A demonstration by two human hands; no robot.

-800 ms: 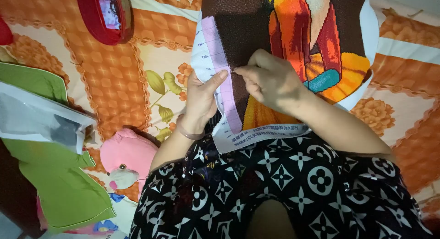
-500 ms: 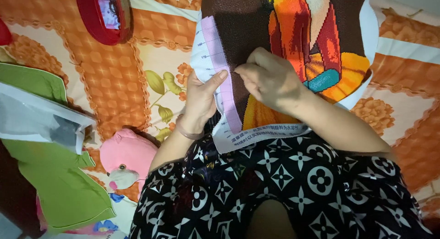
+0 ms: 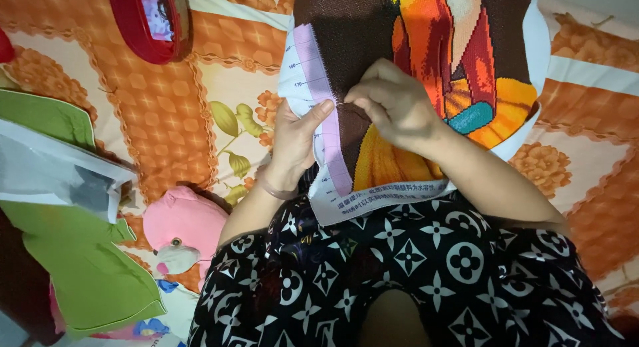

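**Stitched cloth, in hand over my lap**

Bedspread (image 3: pixel 166 107): orange, flowered, soft. Cloth (image 3: pixel 373 47): limp, light; I judge its pale edge the safest hold. Pink toy (image 3: pixel 183 230) and red hoop (image 3: pixel 143 24) lie well apart. Left hand (image 3: pixel 293 144) clamps the cloth's edge; right hand (image 3: pixel 393 104) pinches a fine needle (image 3: pixel 341 105) against it.

Even, warm indoor light, colours vivid and focus sharp, with dark shadow along the lower left edge
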